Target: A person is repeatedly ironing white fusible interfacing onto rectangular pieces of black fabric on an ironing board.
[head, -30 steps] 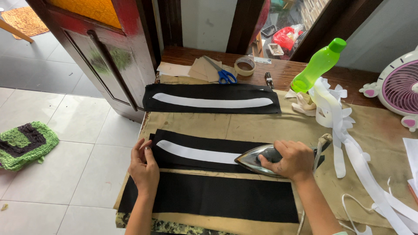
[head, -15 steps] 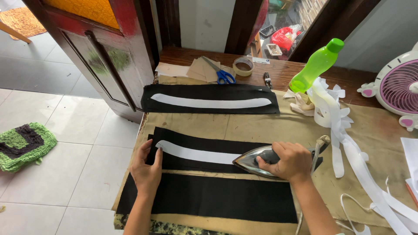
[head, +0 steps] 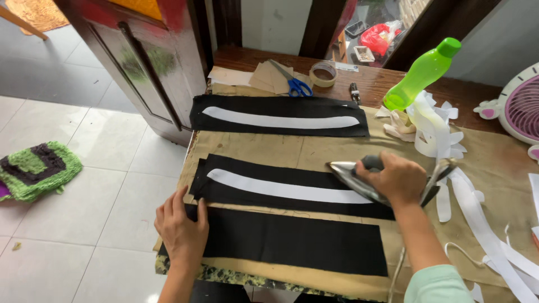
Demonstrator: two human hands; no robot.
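- Over a cloth-covered ironing table, the right hand is clenched around the handle of a clothes iron; the palm hides most of the handle, and the iron's heel is lost behind the wrist.
- The iron's soleplate sits on the right end of the middle black fabric piece, over its white interfacing strip, whose far end is covered by the iron.
- The left hand lies flat, fingers spread and gripping nothing, on the left end of the nearest black fabric panel.
- A third black piece with its own white strip lies farther back.
- White strip offcuts run off the frame's right edge; a pink-and-white fan is cut off there too.
- Beyond: a green bottle, blue-handled scissors, a tape roll.
- Pale floor tiles lie at left, with a green and black mat.
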